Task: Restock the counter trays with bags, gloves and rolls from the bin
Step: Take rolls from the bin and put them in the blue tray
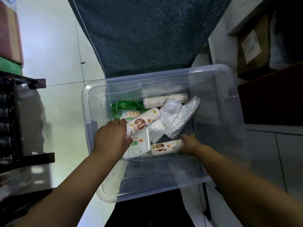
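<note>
Head view: we reach into the bin (164, 82), left hand (111, 138) closed on a roll (142, 122), right hand (188, 143) gripping another roll (165, 147) (bags, gloves unpicked; trays unseen).

bin (218, 89): clear glossy plastic | bags (173, 118): thin translucent film | rolls (142, 123): possibly paper-wrapped

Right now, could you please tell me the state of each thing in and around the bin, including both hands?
Clear bin: open, no lid on it, partly filled.
Upper roll: tilted, gripped by the left hand.
Lower roll: lying flat, right hand at its end.
Far roll: lying flat, untouched.
Loose clear bags: crumpled in a heap.
Green packet: sealed, lying flat.
</note>
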A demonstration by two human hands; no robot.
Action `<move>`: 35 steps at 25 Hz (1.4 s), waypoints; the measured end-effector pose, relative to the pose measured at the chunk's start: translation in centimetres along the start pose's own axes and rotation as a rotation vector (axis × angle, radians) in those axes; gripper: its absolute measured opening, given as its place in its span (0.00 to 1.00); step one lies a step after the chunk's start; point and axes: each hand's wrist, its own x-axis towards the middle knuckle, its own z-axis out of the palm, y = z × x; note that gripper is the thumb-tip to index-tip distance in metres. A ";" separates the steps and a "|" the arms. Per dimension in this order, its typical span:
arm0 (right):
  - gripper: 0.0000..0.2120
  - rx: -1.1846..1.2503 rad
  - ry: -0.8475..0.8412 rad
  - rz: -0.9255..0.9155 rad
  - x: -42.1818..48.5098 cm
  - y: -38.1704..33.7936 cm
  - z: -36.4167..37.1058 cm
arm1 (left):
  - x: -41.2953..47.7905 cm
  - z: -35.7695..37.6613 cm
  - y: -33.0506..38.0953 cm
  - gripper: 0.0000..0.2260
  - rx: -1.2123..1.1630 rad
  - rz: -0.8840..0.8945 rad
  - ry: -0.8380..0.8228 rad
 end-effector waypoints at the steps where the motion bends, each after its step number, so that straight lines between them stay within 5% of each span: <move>1: 0.31 0.002 0.002 -0.015 -0.6 0.0 0.0 | -0.1 -0.1 0.0 0.24 -0.010 0.012 0.007; 5: 0.26 0.104 0.112 -0.132 -5.4 -0.2 -1.4 | -1.0 -1.8 0.1 0.24 -0.070 0.022 0.016; 18: 0.21 0.722 0.955 -0.199 -37.4 7.1 -7.4 | -5.8 -18.2 11.0 0.19 -0.499 0.297 0.058; 22: 0.20 0.959 1.162 -0.179 -44.0 11.5 -4.3 | -7.5 -21.1 17.7 0.18 -0.633 0.516 0.003; 28: 0.19 1.308 1.412 -0.099 -51.6 20.4 3.5 | -13.6 -22.9 29.7 0.21 -0.502 0.898 0.055; 35: 0.12 1.740 1.580 -0.239 -58.8 33.8 15.8 | -22.7 -21.1 40.4 0.22 -0.419 1.050 0.009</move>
